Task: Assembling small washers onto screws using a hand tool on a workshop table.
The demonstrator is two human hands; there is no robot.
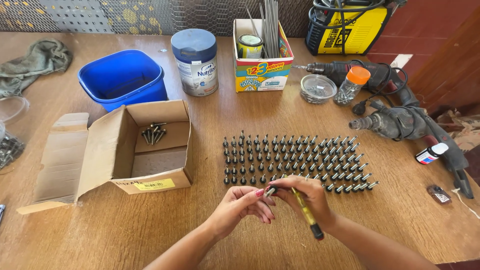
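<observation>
A: Which containers sit on the worktop (150, 235), from the left?

B: First an open cardboard box (120, 150) lying on its side, with a small heap of dark screws (153, 133) at its back. Behind it stands a blue plastic tub (122, 79); its contents are not visible. Next comes a grey tin with a blue lid (195, 62), shut. Then a colourful carton (262, 60) holds a small paint can (249, 46) and a bundle of thin metal rods (270, 20). Right of that sit a clear round dish (318, 88) of small metal bits and a clear jar with an orange cap (351, 85), tilted and also full of small metal parts.

A: And in the open?

B: Rows of screws (295, 162) stand upright in a neat grid, just beyond the hands. Two power drills (395, 100) lie at the right.

A: How are the hands posed?

B: The left hand (240, 207) has its fingers curled, its fingertips pinched on a single screw (270, 190). The right hand (311, 197) is closed around a yellow-handled screwdriver (303, 207), its tip meeting that screw. Both hands hover just above the worktop, touching each other at the near edge of the grid.
</observation>
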